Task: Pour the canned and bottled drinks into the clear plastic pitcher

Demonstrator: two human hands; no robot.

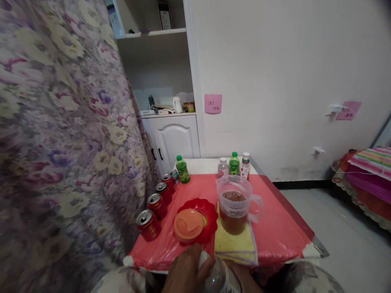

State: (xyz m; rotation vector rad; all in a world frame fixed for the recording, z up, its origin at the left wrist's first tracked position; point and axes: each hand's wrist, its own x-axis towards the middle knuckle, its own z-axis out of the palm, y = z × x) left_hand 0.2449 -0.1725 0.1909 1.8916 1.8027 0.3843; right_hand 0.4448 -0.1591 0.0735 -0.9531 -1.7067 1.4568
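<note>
At the bottom edge, a clear plastic bottle (217, 277) with a white cap (203, 258) lies tilted, its cap end pointing up and left. My left hand (186, 269) is closed around the cap end. My right hand (242, 280) is on the far right side of the bottle, mostly hidden by it and cut off by the frame. Just beyond stands a clear plastic pitcher (234, 221) of brown, foamy liquid, on a folded yellow cloth (227, 249). Left of it, an orange lid (188, 225) rests on a red scalloped plate (210, 211).
Several red cans (148, 225) line the left side of the red-covered table (281, 228). A green-capped bottle (182, 170) stands behind them. At the back right are another green-capped bottle (234, 164) and two white-capped bottles (245, 166). A floral curtain (70, 142) hangs at left.
</note>
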